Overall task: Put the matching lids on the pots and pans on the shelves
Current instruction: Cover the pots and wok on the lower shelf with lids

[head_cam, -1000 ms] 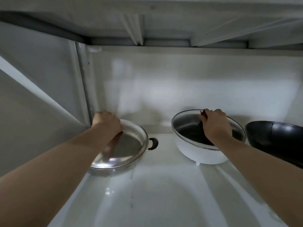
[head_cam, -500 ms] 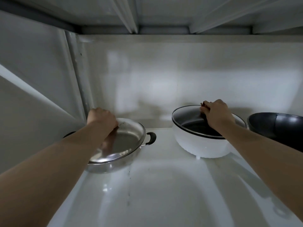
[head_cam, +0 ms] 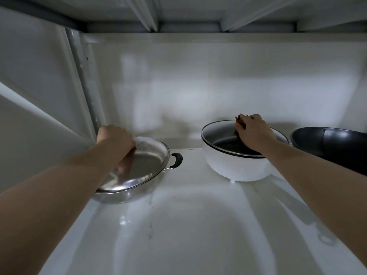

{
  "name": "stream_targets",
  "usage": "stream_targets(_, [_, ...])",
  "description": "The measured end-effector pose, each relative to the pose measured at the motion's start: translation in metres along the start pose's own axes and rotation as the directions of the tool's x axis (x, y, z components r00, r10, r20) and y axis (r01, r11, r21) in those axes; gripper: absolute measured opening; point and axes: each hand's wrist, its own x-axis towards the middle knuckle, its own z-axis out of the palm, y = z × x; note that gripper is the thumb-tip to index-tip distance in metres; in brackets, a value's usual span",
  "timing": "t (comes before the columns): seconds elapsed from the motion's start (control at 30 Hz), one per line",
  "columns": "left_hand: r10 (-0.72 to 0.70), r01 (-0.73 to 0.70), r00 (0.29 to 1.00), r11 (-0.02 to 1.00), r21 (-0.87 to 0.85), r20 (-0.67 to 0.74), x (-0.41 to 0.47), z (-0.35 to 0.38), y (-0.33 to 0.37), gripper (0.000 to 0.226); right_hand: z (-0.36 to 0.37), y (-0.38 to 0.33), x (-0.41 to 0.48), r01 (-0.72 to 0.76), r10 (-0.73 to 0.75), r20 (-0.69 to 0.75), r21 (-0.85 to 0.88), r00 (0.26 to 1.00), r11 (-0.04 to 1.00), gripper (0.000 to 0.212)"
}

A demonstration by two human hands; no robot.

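Lid-seating step. The left hand [head_cam: 115,138] grips a steel lid [head_cam: 137,165], tilted on the steel pan [head_cam: 127,195]. The right hand [head_cam: 253,132] holds the glass lid [head_cam: 220,132] knob over the white pot [head_cam: 236,167] on the shelf [head_cam: 188,225]. Next: likely level each lid, then release.

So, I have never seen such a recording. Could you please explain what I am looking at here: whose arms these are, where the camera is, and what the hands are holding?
There is no machine here. A person wears one camera on the head, so you see their two bare arms reaching into a white shelf.

The left hand grips the top of a shiny metal lid, which lies slightly tilted on a steel pan with a black side handle.

The right hand holds the knob of a glass lid sitting on a white pot.

At the far right stands a dark pan with no lid.
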Motion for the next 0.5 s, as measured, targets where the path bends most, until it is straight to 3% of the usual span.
stream_targets(0.07, [0.059, -0.06, 0.998, 0.992, 0.11, 0.015, 0.0, -0.004, -0.001, 0.037, -0.004, 0.006, -0.008, 0.05, -0.05, -0.007, 0.034, 0.999, 0.998, 0.056])
stream_targets(0.17, [0.071, -0.073, 0.997, 0.984, 0.162, 0.018, 0.0, -0.006, -0.002, 0.037, -0.014, 0.02, -0.017, 0.091, -0.116, -0.226, -0.119, 0.967, 0.989, 0.051])
stream_targets(0.2, [0.058, -0.06, 0.998, 0.986, 0.156, 0.017, -0.001, -0.005, -0.002, 0.038, -0.018, 0.025, -0.02, 0.086, -0.126, -0.241, -0.167, 0.962, 0.982, 0.05])
stream_targets(0.5, [-0.079, 0.073, 0.981, 0.997, -0.041, -0.176, -0.01, -0.051, 0.03, 0.032, -0.061, 0.06, -0.058, -0.047, -0.016, -0.212, -0.291, 0.977, 0.956, 0.044])
